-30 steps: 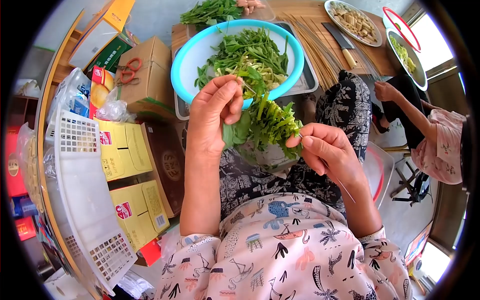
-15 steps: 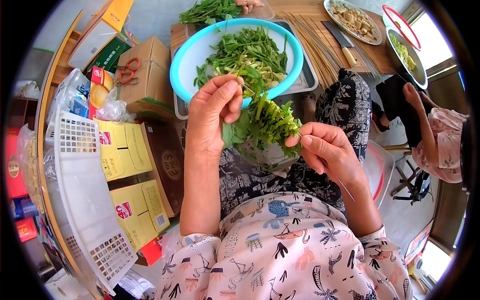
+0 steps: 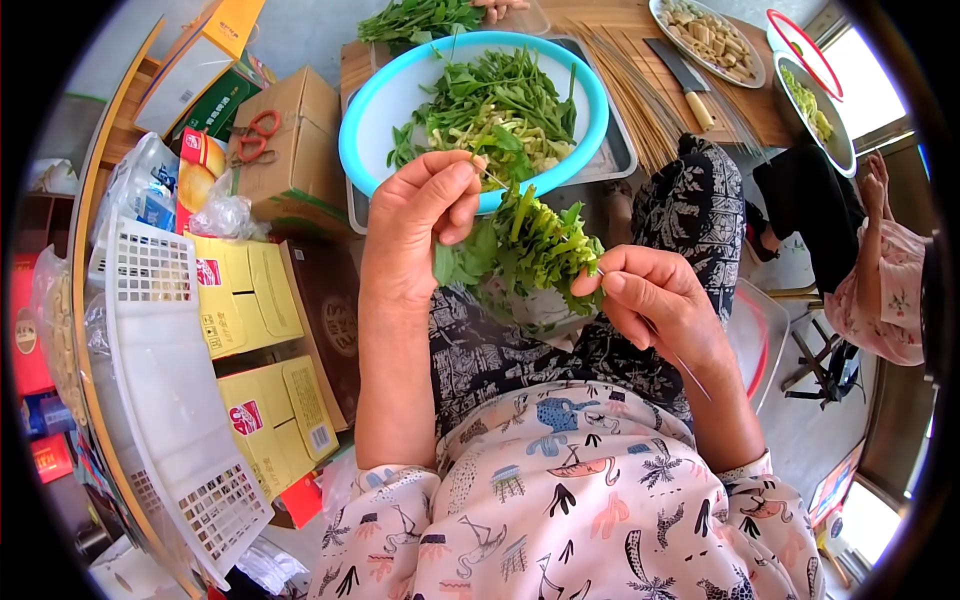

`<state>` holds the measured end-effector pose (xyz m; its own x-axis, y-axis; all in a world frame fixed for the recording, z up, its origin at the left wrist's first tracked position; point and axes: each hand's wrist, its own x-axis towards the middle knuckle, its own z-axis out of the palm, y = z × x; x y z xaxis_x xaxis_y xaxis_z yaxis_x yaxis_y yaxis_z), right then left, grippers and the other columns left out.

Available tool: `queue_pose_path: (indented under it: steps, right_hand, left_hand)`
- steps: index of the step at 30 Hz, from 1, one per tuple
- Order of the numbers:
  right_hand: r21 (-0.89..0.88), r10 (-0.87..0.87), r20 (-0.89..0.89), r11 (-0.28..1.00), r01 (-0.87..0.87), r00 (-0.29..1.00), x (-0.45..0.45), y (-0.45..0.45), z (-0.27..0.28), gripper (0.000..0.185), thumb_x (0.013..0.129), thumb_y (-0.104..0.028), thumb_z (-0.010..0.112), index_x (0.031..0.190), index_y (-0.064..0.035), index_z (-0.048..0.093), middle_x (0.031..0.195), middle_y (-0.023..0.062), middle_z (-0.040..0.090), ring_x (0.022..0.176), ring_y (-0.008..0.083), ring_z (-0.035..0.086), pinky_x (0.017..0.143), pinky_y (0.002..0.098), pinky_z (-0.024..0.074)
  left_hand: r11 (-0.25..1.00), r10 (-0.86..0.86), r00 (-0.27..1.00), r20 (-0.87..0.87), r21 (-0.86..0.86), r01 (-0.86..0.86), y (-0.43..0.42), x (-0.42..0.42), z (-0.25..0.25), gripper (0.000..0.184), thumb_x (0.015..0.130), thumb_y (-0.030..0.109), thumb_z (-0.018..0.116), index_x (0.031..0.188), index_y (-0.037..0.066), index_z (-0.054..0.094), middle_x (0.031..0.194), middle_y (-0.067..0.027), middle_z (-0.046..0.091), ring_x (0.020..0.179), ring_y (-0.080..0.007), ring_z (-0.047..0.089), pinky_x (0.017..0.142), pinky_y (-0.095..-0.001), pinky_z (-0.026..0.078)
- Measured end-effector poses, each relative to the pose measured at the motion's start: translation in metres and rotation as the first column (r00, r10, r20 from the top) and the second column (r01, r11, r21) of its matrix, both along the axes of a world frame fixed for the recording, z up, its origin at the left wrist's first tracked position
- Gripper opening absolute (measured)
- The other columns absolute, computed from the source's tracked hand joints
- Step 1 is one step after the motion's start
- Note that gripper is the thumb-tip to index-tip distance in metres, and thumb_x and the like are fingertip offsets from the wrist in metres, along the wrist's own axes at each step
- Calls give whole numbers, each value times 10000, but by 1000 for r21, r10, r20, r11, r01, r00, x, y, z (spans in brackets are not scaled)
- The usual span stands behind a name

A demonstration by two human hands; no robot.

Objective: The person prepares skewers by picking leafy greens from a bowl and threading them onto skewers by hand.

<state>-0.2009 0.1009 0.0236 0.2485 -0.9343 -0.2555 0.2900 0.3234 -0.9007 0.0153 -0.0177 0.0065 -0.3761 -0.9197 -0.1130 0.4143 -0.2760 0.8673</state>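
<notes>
In my right hand (image 3: 655, 300) a thin skewer (image 3: 690, 375) is pinched, its bare end slanting down past the wrist. Leafy greens (image 3: 545, 240) are bunched tightly along the skewer's upper part. My left hand (image 3: 430, 215) is closed near the skewer's other end, fingertips pinching a leafy green stem there; a broad leaf (image 3: 470, 258) hangs below those fingers. Just beyond both hands stands a blue-rimmed basin (image 3: 365, 120) holding a heap of cut greens (image 3: 500, 100).
Behind the basin lie more greens (image 3: 415, 20). Loose skewers (image 3: 625, 90), a knife (image 3: 685, 85) and a plate of pale pieces (image 3: 705, 40) are on the table. Boxes (image 3: 245, 295) and a white plastic basket (image 3: 165, 370) stand left. Another person (image 3: 870, 270) sits at right.
My left hand has shifted slightly left, still pinching the stem. My right hand stays nearly still. The other person's hands at right have come up and together.
</notes>
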Motion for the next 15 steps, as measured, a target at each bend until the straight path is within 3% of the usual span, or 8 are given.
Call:
queue_pose_path:
  steps: [6,11,15]
  right_hand:
    - [-1,17,8,1000,-17,1000,-1,-1,2,235,956,-151,495,980,27,646,520,-58,438,418,6,328,409,174,216]
    - [-2,16,8,1000,-16,1000,-1,0,0,235,956,-153,497,980,28,646,519,-61,439,416,1,324,407,174,213]
    - [-5,19,2,1000,-19,1000,-2,0,2,236,955,-155,498,979,27,646,517,-63,438,415,1,323,407,173,211]
  left_hand:
    - [1000,17,1000,17,18,-17,1,1,2,158,856,98,642,959,-22,647,712,-25,585,539,-45,452,435,-178,295]
    - [997,-71,997,21,3,71,1,6,1,165,866,123,636,962,-12,633,746,-31,587,572,-50,462,442,-170,305]
    - [1000,-9,999,42,18,8,3,1,4,145,864,108,633,947,-11,647,677,-14,565,528,-42,433,435,-176,291]
